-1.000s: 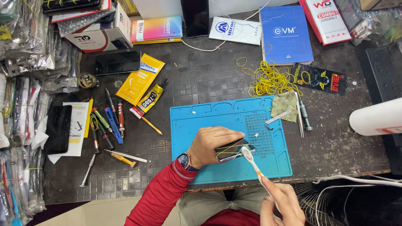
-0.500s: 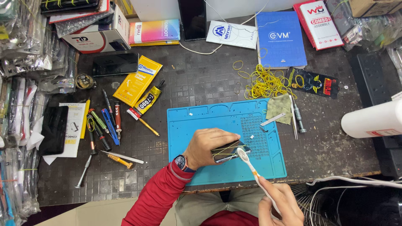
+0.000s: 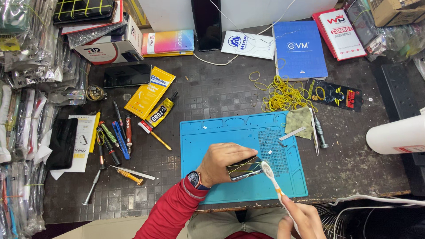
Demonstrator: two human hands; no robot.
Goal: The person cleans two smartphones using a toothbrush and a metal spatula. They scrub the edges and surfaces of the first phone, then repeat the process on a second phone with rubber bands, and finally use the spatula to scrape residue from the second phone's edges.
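My left hand point(image 3: 220, 161) grips a dark phone point(image 3: 246, 168) wrapped with yellow rubber bands and holds it just above the blue work mat point(image 3: 208, 137). My right hand point(image 3: 302, 218), at the bottom edge, holds a white toothbrush point(image 3: 273, 182) by its handle. The brush head touches the phone's right end. A red sleeve and a wristwatch point(image 3: 195, 179) cover my left wrist.
A pile of yellow rubber bands point(image 3: 283, 94) lies behind the mat. Screwdrivers and pens point(image 3: 116, 137) lie to its left, with a glue tube point(image 3: 160, 111) and yellow packet point(image 3: 148, 92). Tweezers and a cloth point(image 3: 300, 120) sit at its right, a white roll point(image 3: 396, 135) further right. Boxes and phones line the back.
The brush head has slid a little along the phone's right end. My left hand stays clamped on the phone over the mat.
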